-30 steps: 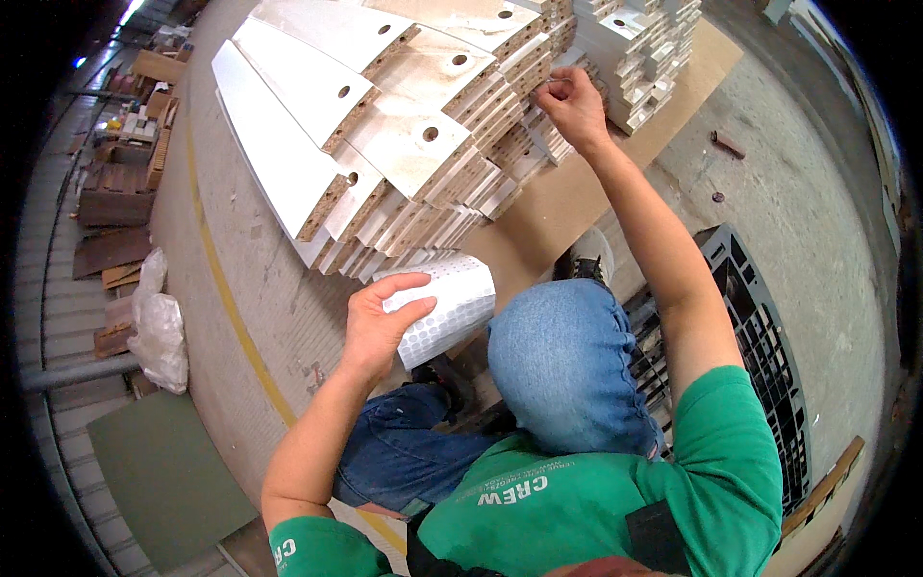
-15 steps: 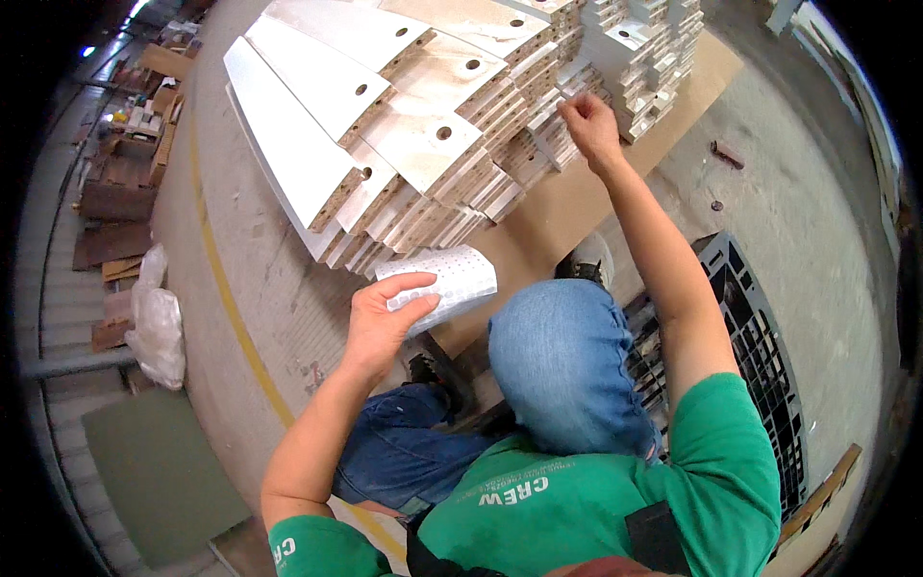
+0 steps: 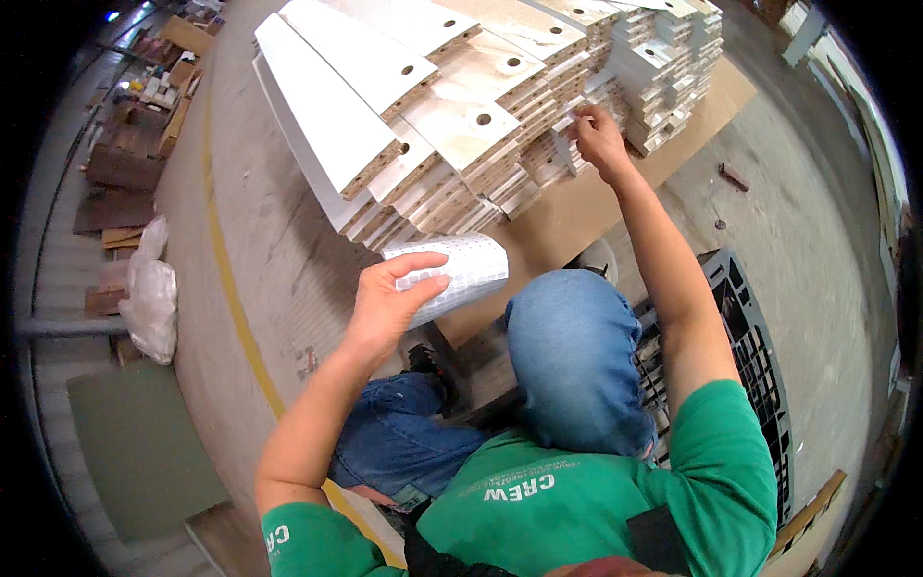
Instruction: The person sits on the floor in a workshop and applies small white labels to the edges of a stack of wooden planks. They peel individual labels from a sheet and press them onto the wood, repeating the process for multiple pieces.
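My left hand (image 3: 389, 293) is closed on a curled white sheet of stickers (image 3: 471, 274), covered in rows of small round shapes. It holds the sheet between thumb and fingers, in front of the near corner of a stack of white-faced particle boards (image 3: 327, 87). Several of the boards have a dark round hole near one end. My right hand (image 3: 601, 144) is at the stack's right side, its fingers pinched together close to the board ends. Whether anything small is in that pinch is too hard to make out.
Another stack of short boards (image 3: 663, 72) stands just beyond my right hand. Brown sheet material (image 3: 567, 212) lies under the stacks. A black plastic pallet (image 3: 760, 365) is at my right. Clear plastic wrap (image 3: 152, 298) and a green panel (image 3: 144, 452) lie at the left.
The stacks and floor have shifted slightly right in the picture. My right hand stays by the board ends, a little lower in view; my left hand still holds the sticker sheet.
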A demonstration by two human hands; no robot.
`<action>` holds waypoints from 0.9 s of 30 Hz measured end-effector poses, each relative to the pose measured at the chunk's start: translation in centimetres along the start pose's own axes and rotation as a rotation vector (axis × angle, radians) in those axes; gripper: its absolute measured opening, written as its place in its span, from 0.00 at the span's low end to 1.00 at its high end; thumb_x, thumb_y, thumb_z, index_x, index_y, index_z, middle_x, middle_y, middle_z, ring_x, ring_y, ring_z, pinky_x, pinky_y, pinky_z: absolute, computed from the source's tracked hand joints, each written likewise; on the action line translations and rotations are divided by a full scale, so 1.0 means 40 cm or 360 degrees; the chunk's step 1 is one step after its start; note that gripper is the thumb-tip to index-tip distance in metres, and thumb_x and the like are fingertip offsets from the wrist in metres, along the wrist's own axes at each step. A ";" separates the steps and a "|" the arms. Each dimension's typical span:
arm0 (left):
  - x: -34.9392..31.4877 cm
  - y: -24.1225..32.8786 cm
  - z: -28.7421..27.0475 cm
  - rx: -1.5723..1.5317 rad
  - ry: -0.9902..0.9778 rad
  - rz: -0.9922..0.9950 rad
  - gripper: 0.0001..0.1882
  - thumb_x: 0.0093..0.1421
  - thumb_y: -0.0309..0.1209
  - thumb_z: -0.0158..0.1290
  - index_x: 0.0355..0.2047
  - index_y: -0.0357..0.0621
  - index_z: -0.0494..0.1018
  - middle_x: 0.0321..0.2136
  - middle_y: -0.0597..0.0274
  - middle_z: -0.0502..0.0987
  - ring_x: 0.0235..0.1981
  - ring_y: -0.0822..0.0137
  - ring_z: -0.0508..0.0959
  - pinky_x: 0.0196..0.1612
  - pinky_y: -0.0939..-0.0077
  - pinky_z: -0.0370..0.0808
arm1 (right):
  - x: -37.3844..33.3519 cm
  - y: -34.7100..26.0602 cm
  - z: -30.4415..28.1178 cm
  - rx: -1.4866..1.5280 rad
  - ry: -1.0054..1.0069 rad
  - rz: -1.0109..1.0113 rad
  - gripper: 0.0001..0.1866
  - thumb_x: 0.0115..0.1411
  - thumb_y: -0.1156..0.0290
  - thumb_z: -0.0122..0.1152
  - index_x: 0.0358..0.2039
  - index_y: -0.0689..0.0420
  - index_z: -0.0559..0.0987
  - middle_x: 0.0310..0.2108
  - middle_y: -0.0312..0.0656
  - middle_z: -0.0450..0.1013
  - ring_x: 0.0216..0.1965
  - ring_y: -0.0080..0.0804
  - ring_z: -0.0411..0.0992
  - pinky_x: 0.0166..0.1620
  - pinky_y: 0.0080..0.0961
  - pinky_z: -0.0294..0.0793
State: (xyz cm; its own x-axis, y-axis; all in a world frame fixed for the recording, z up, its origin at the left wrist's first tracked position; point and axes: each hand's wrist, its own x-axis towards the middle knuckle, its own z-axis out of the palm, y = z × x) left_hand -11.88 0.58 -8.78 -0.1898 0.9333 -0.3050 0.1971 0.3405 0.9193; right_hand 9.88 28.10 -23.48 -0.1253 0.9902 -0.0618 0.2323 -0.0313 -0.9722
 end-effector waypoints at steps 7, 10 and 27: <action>-0.013 0.011 -0.010 0.0076 0.0061 0.0024 0.12 0.50 0.26 0.57 0.36 0.38 0.76 0.35 0.60 0.76 0.37 0.71 0.73 0.43 0.79 0.68 | 0.004 -0.022 0.009 0.0222 -0.0195 0.0036 0.17 0.55 0.69 0.46 0.46 0.58 0.68 0.25 0.40 0.74 0.15 0.20 0.61 0.20 0.19 0.62; -0.010 0.004 -0.011 0.0112 0.0116 0.0111 0.11 0.51 0.25 0.57 0.36 0.38 0.76 0.32 0.61 0.77 0.35 0.73 0.74 0.40 0.80 0.70 | -0.021 -0.039 0.000 0.0309 -0.0026 -0.0012 0.16 0.56 0.69 0.48 0.45 0.58 0.68 0.22 0.36 0.71 0.16 0.18 0.61 0.19 0.17 0.60; -0.081 0.089 0.013 -0.0020 0.0221 0.0722 0.19 0.49 0.27 0.60 0.44 0.42 0.73 0.38 0.61 0.76 0.40 0.75 0.73 0.44 0.80 0.70 | -0.412 -0.379 0.030 0.0687 -0.1394 -0.0330 0.22 0.47 0.79 0.64 0.45 0.60 0.74 0.38 0.38 0.73 0.39 0.20 0.70 0.42 0.18 0.71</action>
State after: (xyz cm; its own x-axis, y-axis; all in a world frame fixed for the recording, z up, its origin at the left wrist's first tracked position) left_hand -10.08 -1.17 -4.63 -0.2143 0.9630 0.1635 0.2782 -0.1003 0.9553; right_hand 7.28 12.10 -8.00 -0.8312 0.5373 0.1425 -0.2234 -0.0881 -0.9707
